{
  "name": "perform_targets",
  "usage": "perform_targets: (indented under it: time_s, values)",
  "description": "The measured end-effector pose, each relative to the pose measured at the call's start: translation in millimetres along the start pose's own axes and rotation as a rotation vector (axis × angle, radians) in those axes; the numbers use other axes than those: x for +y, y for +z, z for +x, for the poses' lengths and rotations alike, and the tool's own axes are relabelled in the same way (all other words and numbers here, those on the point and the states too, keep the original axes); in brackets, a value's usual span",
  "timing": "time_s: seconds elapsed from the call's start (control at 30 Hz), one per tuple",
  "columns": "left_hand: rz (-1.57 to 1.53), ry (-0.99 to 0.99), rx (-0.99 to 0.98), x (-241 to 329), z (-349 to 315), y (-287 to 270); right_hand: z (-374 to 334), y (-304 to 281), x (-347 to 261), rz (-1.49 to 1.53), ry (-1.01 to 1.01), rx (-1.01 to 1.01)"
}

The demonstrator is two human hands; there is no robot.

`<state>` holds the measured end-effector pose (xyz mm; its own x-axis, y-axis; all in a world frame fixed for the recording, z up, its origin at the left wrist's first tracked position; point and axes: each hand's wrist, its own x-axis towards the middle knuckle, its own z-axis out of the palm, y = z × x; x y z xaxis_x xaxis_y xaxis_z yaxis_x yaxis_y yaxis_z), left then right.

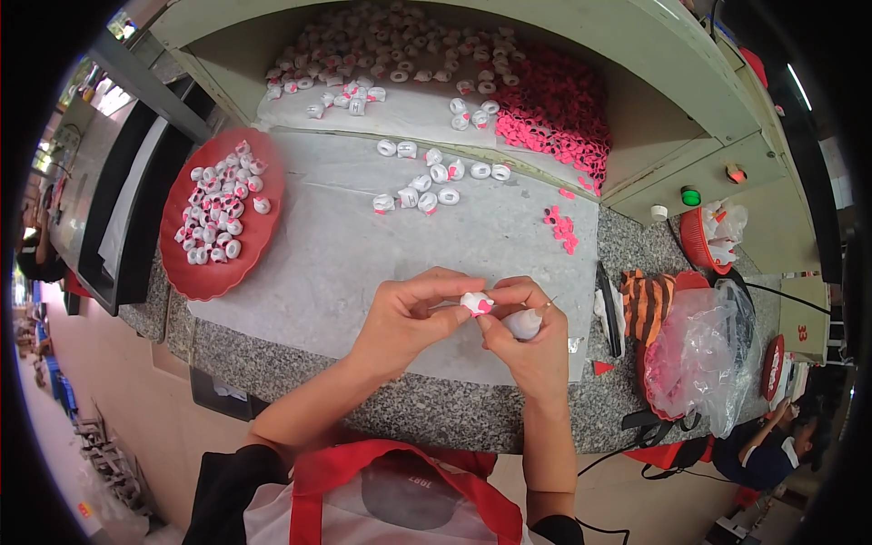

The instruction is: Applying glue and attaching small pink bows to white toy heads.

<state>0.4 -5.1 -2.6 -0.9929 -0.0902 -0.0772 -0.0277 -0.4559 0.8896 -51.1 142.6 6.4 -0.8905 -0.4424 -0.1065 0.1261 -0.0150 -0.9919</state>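
**Two hands join a small white and pink piece over a grey work mat**

At nine o'clock a round red tray (211, 272) lies on the speckled stone counter (409, 413), filled with small white pieces that carry pink parts. To its right a grey mat (345, 245) covers the middle of the counter.

Near the centre, the left hand (404, 318) pinches a small white piece with a pink part (477, 302) between thumb and forefinger; the fingers are closed tightly on it. The right hand (527, 336) touches the same piece with its fingertips and is also closed around a small white bottle with a thin nozzle (527, 321), which points toward two o'clock.

At twelve o'clock loose white pieces (436, 177) lie on the mat, and more fill the shelf behind. At one o'clock there is a heap of pink rings (559, 113), with a few pink rings (563, 227) fallen on the mat.

At three o'clock a clear plastic bag with pink content (699, 350) sits beside a striped orange cloth (647, 304). Above it a green round button (691, 195) is on the beige panel.
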Motion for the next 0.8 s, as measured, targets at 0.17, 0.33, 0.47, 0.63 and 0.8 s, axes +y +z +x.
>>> perform_targets:
  time_s: [0.17, 0.33, 0.47, 0.63, 0.8]
  values:
    - [0.083, -0.012, 0.022, 3.0, -2.1, 1.7, -1.2, 0.7, 4.7, -0.036, -0.046, 0.008]
    - [0.073, 0.032, 0.034, -0.8, -2.4, 2.9, -0.7, 2.6, 5.7, -0.038, -0.040, 0.024]
    - [0.081, 0.056, 0.040, -2.6, 0.8, 3.5, 2.0, 3.2, 7.2, -0.039, -0.053, 0.035]
    - [0.071, 0.054, 0.061, -2.8, 2.1, 4.0, 3.7, 4.8, 5.6, -0.023, -0.044, 0.041]
    - [0.031, 0.062, 0.054, -0.9, 1.5, 8.8, 2.2, 0.0, 2.8, -0.040, -0.063, 0.030]
